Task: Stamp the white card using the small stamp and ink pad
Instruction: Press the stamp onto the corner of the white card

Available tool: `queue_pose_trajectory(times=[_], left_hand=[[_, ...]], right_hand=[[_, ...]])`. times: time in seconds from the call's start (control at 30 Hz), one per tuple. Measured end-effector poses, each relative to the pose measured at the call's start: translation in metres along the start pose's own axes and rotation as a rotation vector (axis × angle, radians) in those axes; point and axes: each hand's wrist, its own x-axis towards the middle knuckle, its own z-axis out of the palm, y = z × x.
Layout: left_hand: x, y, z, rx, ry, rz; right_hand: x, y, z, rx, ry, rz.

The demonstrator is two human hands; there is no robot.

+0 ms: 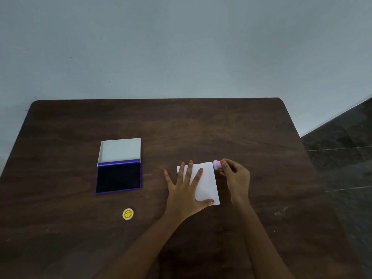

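The white card (pixel 207 186) lies flat on the dark wooden table (pixel 201 127), right of centre. My left hand (pixel 185 190) rests on it, palm down with fingers spread, covering its left half. My right hand (pixel 235 176) pinches the small pale purple stamp (pixel 217 164) between thumb and fingers, just off the card's far right corner. The ink pad (pixel 118 178) sits open to the left, its dark blue pad facing up and its white-lined lid (pixel 120 150) folded back.
A small round yellow cap with a smiley face (pixel 128 214) lies near the front, below the ink pad. A plain pale wall rises behind the table. The dark tiled floor (pixel 342 158) shows past the table's right edge.
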Motion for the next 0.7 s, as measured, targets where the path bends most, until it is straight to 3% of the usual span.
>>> queue_pose_trajectory(times=[0.23,0.7], left_hand=[[-0.001,0.0,-0.002,-0.01,0.034,0.02],[-0.003,0.0,-0.003,-0.044,0.041,0.012]], right_hand=[[0.005,0.005,0.009,-0.294,-0.03,-0.147],[0.005,-0.003,0.021,-0.607,-0.18,-0.269]])
